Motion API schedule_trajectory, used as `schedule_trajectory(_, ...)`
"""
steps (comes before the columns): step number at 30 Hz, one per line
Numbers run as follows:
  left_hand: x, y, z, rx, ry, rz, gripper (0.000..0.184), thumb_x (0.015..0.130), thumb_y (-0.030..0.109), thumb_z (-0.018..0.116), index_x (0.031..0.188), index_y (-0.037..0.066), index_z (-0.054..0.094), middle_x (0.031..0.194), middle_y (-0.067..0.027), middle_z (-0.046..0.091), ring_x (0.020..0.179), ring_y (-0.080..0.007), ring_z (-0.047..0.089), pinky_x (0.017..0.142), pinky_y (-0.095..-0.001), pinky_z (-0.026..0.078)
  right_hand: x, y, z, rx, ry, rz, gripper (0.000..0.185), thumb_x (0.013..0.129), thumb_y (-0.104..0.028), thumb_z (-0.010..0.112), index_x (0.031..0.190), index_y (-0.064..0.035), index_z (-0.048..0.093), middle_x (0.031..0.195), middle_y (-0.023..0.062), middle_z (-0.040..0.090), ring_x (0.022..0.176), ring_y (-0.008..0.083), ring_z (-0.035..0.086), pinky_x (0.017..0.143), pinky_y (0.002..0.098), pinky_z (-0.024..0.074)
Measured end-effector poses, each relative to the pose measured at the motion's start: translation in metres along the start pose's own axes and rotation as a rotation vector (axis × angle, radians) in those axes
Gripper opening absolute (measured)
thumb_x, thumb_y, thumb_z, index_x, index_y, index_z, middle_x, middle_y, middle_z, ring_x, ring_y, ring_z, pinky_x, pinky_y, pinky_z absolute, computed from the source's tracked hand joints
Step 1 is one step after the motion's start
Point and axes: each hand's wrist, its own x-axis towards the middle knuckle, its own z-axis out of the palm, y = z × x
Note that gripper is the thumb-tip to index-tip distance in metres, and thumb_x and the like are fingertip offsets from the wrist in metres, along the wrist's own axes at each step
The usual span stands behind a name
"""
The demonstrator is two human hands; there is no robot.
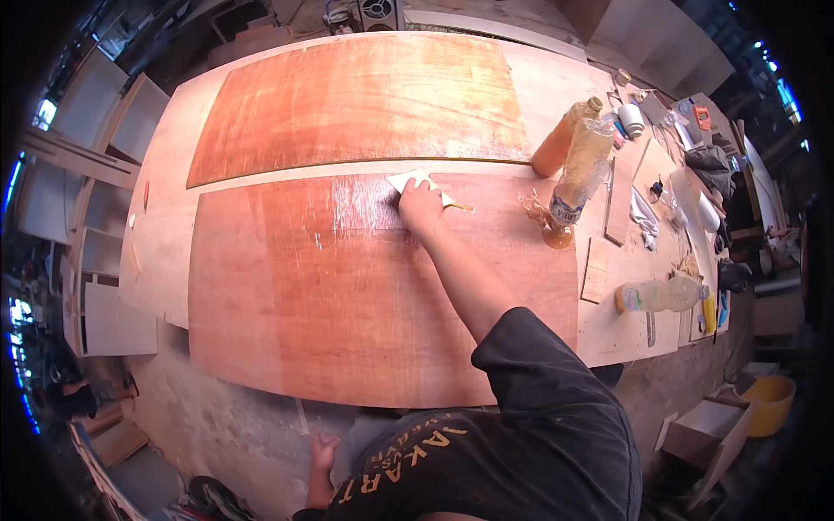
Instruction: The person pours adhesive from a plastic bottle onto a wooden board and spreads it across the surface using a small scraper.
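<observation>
My right hand [420, 207] is closed on a cream-coloured flat spreader [408, 181], pressed to the far part of the near reddish plywood panel [382, 295]. A wet, glossy streak lies to its left, and a small amber smear shows at the spreader's right. Low beside my body, my left hand [324, 451] hangs off the panel, fingers loosely apart and holding nothing I can see. Behind the near panel lies a second, glossy orange-brown panel [365, 104]. Right of my right hand stand an orange-tinted bottle [560, 139] and a clear labelled plastic bottle [584, 165], with a glossy amber puddle [537, 208] beside them.
Both panels lie on a large pale board [161, 226]. At right, another plastic bottle [660, 295] lies on its side near wood strips [595, 269], a white roll [631, 120] and scattered tools. A yellow bucket [771, 405] and a drawer box [708, 430] stand on the floor.
</observation>
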Motion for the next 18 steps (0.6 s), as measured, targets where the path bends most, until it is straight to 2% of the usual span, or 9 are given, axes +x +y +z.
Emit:
schedule_trajectory(6, -0.006, -0.001, -0.004, 0.002, -0.004, -0.03, 0.089, 0.089, 0.005, 0.071, 0.161, 0.004, 0.018, 0.124, -0.0207, 0.062, 0.103, -0.0243, 0.062, 0.089, -0.0348, 0.052, 0.006, 0.005, -0.006, 0.113, -0.013, -0.007, 0.045, 0.101, -0.022, 0.048, 0.138, 0.0026, 0.054, 0.121, 0.0225, 0.065, 0.104, 0.0376, 0.068, 0.082, 0.0541, 0.0556)
schedule_trajectory(9, -0.006, 0.0, -0.003, 0.001, 0.001, -0.043, 0.088, 0.089, 0.005, 0.071, 0.16, 0.004, 0.019, 0.124, -0.0201, 0.062, 0.101, -0.0232, 0.062, 0.089, -0.0344, 0.052, 0.007, 0.007, -0.015, 0.162, 0.057, 0.066, 0.042, 0.1, -0.021, 0.049, 0.134, 0.0033, 0.056, 0.12, 0.0219, 0.065, 0.106, 0.0365, 0.068, 0.081, 0.0514, 0.0565)
schedule_trajectory(12, -0.004, -0.003, -0.006, -0.023, 0.007, -0.045, 0.087, 0.089, 0.006, 0.072, 0.159, 0.003, 0.02, 0.121, -0.0189, 0.063, 0.098, -0.0221, 0.062, 0.088, -0.0337, 0.052, 0.019, -0.006, -0.009, 0.081, 0.022, 0.077, 0.039, 0.099, -0.02, 0.05, 0.13, 0.0037, 0.058, 0.121, 0.0213, 0.065, 0.106, 0.0351, 0.069, 0.082, 0.047, 0.0571)
schedule_trajectory(15, -0.003, -0.001, -0.008, -0.032, 0.005, -0.035, 0.087, 0.088, 0.006, 0.072, 0.159, 0.002, 0.021, 0.118, -0.0175, 0.065, 0.096, -0.0213, 0.062, 0.088, -0.0331, 0.052, 0.006, -0.015, -0.016, 0.006, 0.023, 0.038, 0.03, 0.094, -0.017, 0.056, 0.117, 0.002, 0.062, 0.114, 0.0221, 0.068, 0.104, 0.0326, 0.07, 0.083, 0.0416, 0.0569)
schedule_trajectory(18, -0.006, 0.001, -0.007, -0.042, 0.008, -0.035, 0.087, 0.088, 0.006, 0.072, 0.159, 0.002, 0.021, 0.116, -0.0167, 0.066, 0.094, -0.0212, 0.062, 0.087, -0.0328, 0.052, 0.009, -0.011, 0.002, 0.073, 0.029, -0.062, 0.029, 0.095, -0.016, 0.053, 0.115, 0.0014, 0.064, 0.11, 0.0223, 0.069, 0.101, 0.0338, 0.071, 0.081, 0.0446, 0.0574)
